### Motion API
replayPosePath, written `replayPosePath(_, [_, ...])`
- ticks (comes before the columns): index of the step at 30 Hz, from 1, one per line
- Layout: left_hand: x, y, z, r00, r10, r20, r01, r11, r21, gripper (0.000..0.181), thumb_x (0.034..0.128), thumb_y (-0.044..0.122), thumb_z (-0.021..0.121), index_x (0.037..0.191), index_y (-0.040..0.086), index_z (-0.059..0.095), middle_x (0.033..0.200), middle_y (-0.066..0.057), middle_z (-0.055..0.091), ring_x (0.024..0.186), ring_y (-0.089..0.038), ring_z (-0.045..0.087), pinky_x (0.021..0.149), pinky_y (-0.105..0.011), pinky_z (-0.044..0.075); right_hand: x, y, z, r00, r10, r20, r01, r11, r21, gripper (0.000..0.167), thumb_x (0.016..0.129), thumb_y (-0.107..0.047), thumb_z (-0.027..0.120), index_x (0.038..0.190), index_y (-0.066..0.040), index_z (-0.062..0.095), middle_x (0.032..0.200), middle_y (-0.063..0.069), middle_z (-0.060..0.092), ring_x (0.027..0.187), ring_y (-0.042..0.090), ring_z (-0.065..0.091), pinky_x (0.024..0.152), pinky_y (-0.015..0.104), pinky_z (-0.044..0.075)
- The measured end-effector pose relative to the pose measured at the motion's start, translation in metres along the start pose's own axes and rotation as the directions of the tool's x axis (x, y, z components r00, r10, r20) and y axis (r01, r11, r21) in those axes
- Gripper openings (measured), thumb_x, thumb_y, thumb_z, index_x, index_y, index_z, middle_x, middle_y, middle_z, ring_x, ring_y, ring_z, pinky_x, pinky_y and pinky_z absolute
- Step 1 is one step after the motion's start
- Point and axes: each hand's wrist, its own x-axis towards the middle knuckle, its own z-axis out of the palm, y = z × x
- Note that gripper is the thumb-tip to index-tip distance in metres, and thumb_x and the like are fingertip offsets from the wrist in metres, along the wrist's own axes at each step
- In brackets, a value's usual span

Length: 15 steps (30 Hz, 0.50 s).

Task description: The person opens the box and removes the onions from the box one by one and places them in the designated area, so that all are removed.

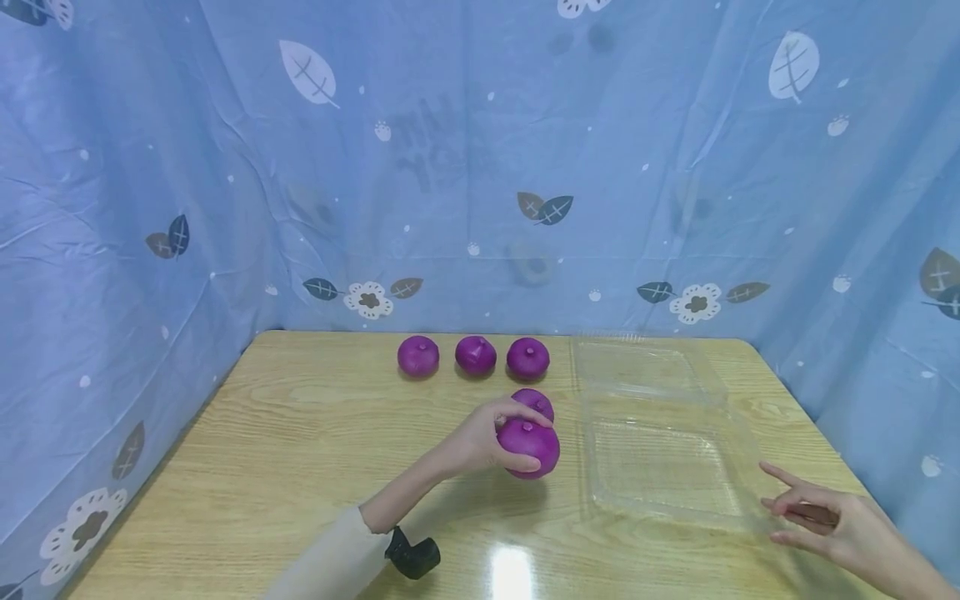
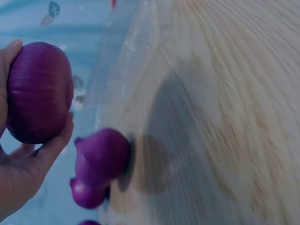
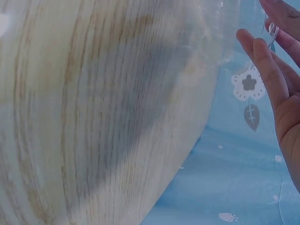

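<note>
My left hand (image 1: 480, 442) grips a purple onion (image 1: 534, 454) and holds it above the table, fingers over the top and thumb along the near side. Just behind it, partly hidden, another onion (image 1: 532, 402) sits on the wood. To the right lies a clear plastic container (image 1: 592, 475) with its lid (image 1: 645, 393) folded back. Beside the container's right edge is my right hand (image 1: 840, 523), its fingers spread and relaxed, holding nothing that I can make out. In the left wrist view the held onion (image 2: 40, 93) hangs clear of the others.
Three more onions stand in a row along the table's back edge: a left one (image 1: 417, 357), a middle one (image 1: 476, 356) and a right one (image 1: 528, 359). A blue patterned curtain (image 1: 465, 167) encloses the wooden table (image 1: 300, 433). A black strap piece (image 1: 414, 557) is at the left sleeve.
</note>
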Motion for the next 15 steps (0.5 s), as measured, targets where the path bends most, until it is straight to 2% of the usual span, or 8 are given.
replayPosePath(2, [-0.006, -0.006, -0.005, 1.000, 0.004, 0.022, -0.004, 1.000, 0.005, 0.041, 0.0717, 0.012, 0.084, 0.110, 0.019, 0.071, 0.127, -0.006, 0.058, 0.115, -0.019, 0.054, 0.086, -0.027, 0.052, 0.001, 0.001, 0.000, 1.000, -0.006, 0.003, 0.006, 1.000, 0.008, 0.031, 0.069, 0.015, 0.074, 0.090, -0.006, 0.067, 0.136, -0.031, 0.044, 0.097, -0.008, 0.061, 0.070, 0.012, 0.053])
replayPosePath(6, [-0.016, -0.017, -0.015, 0.998, -0.003, 0.066, 0.001, 1.000, 0.030, 0.043, 0.0718, 0.013, 0.084, 0.111, 0.022, 0.070, 0.123, 0.003, 0.060, 0.115, -0.016, 0.054, 0.087, -0.026, 0.051, 0.002, 0.005, -0.002, 1.000, -0.018, 0.020, 0.018, 0.999, 0.039, 0.030, 0.069, 0.016, 0.074, 0.091, -0.003, 0.066, 0.134, -0.032, 0.044, 0.098, -0.007, 0.061, 0.070, 0.013, 0.053])
replayPosePath(9, [-0.020, -0.025, -0.025, 0.993, -0.004, 0.119, 0.000, 0.999, 0.036, 0.044, 0.0726, 0.015, 0.083, 0.113, 0.024, 0.069, 0.124, 0.007, 0.060, 0.121, -0.015, 0.050, 0.092, -0.027, 0.049, 0.003, 0.007, -0.003, 0.999, -0.027, 0.022, 0.027, 0.999, 0.028, 0.031, 0.068, 0.016, 0.074, 0.091, -0.004, 0.066, 0.133, -0.033, 0.043, 0.098, -0.008, 0.060, 0.068, 0.013, 0.053])
replayPosePath(12, [-0.021, -0.036, -0.036, 0.986, -0.002, 0.167, -0.005, 0.999, 0.043, 0.045, 0.0739, 0.016, 0.083, 0.116, 0.023, 0.068, 0.130, 0.004, 0.058, 0.127, -0.014, 0.046, 0.096, -0.028, 0.046, 0.004, 0.009, -0.004, 0.999, -0.035, 0.017, 0.035, 0.999, -0.005, 0.032, 0.067, 0.015, 0.076, 0.090, -0.006, 0.066, 0.133, -0.033, 0.044, 0.097, -0.009, 0.060, 0.068, 0.013, 0.053])
replayPosePath(15, [-0.021, -0.046, -0.047, 0.984, -0.006, 0.177, -0.001, 0.999, 0.044, 0.046, 0.0747, 0.015, 0.082, 0.119, 0.019, 0.068, 0.133, -0.001, 0.057, 0.128, -0.016, 0.045, 0.099, -0.030, 0.044, 0.006, 0.011, -0.004, 0.999, -0.039, 0.020, 0.040, 0.999, -0.015, 0.033, 0.066, 0.014, 0.076, 0.090, -0.007, 0.066, 0.131, -0.033, 0.045, 0.096, -0.009, 0.060, 0.068, 0.011, 0.052])
